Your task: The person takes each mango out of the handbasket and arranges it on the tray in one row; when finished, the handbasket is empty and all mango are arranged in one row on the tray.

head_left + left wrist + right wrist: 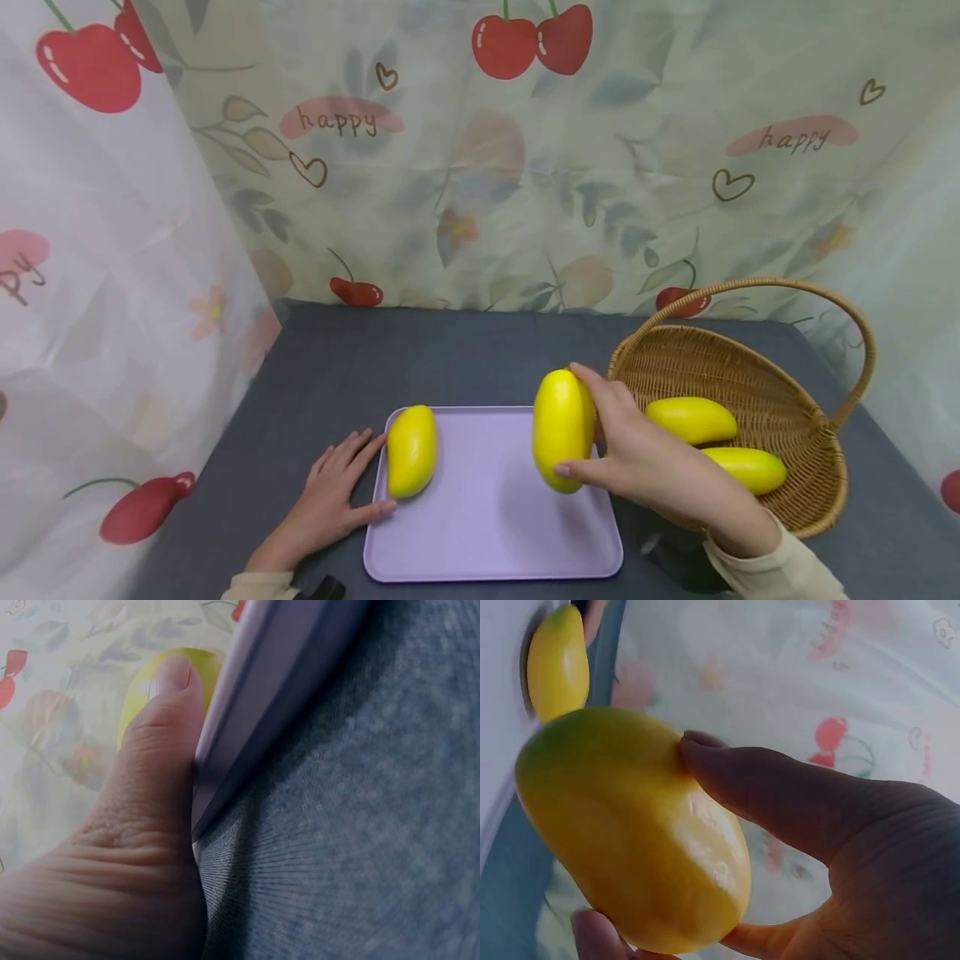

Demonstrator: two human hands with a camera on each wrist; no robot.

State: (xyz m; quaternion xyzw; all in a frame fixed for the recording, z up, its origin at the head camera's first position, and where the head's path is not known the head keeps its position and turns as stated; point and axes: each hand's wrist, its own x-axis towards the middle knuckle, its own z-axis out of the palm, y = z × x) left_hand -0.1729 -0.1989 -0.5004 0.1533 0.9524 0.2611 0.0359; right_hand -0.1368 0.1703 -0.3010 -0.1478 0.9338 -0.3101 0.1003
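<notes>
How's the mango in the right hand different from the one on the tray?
The right hand grips the held mango aloft; the tray mango rests on the tray. The held mango is toward the right, the tray mango at the tray's left side. Both are smooth and yellow.

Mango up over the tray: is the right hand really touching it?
Touching. The right wrist view shows the right hand gripping the mango from opposite sides, with no gap where they meet.

The back curtain point(551, 158) reads "happy" twice, on pink patches point(390, 119); the left curtain point(112, 333) shows "py".
</notes>
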